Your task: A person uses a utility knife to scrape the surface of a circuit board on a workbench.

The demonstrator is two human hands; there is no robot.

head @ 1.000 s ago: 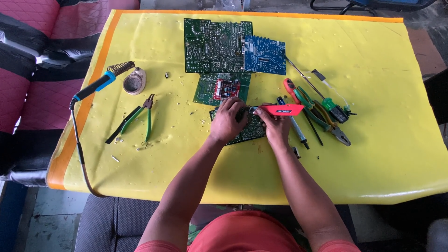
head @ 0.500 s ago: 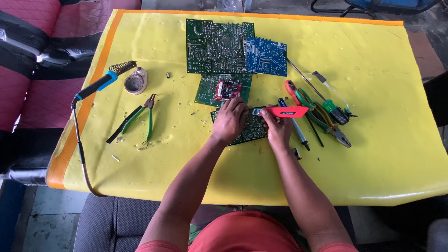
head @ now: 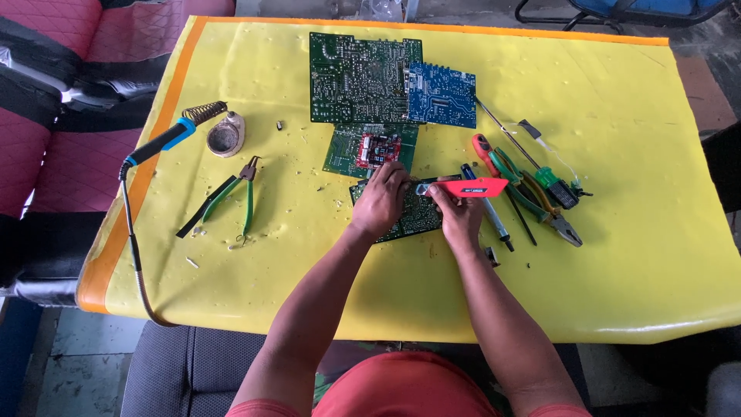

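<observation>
Nothing much has moved since a second ago: both hands stay on the small green circuit board (head: pixel 417 216), which lies flat on the yellow worktop (head: pixel 633 255) just below a second green board with a red module (head: pixel 372 150). Left hand (head: pixel 380 202) presses the board with fingers together. Right hand (head: pixel 460 218) has its fingers clamped on a red-handled tool (head: pixel 467 187) whose tip meets the board. Pliers and screwdrivers (head: pixel 532 189) lie just right; green-handled pliers (head: pixel 231 197) well left.

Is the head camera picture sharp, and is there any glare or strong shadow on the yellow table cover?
Head view: mostly sharp; soft, even light, only faint shadows under the left hand and right hand; small glossy highlights on the wrinkled yellow cover; the large green circuit board shows clear detail.
</observation>
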